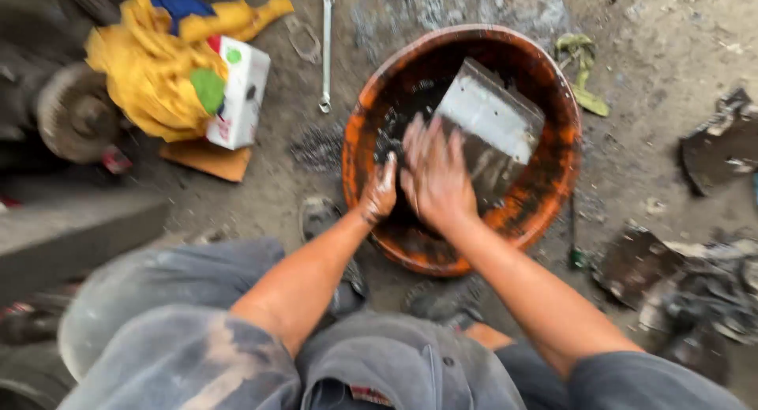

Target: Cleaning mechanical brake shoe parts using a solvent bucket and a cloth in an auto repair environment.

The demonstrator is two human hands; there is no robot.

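Grey trousers (237, 355) fill lower frame; both hands, left (379, 190) and right (436, 177), grips open, press the metal plate (491, 118) in the orange basin (359, 134), mid-scrub.

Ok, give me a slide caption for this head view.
Both hands, left and right, on a grey metal part in an orange basin.

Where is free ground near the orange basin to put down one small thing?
Bare ground lies between the spanner and the orange basin, and right of the basin before the dark scrap. It is crowded inside the basin, where both hands, left and right, cover the metal plate, and around the yellow cloth.
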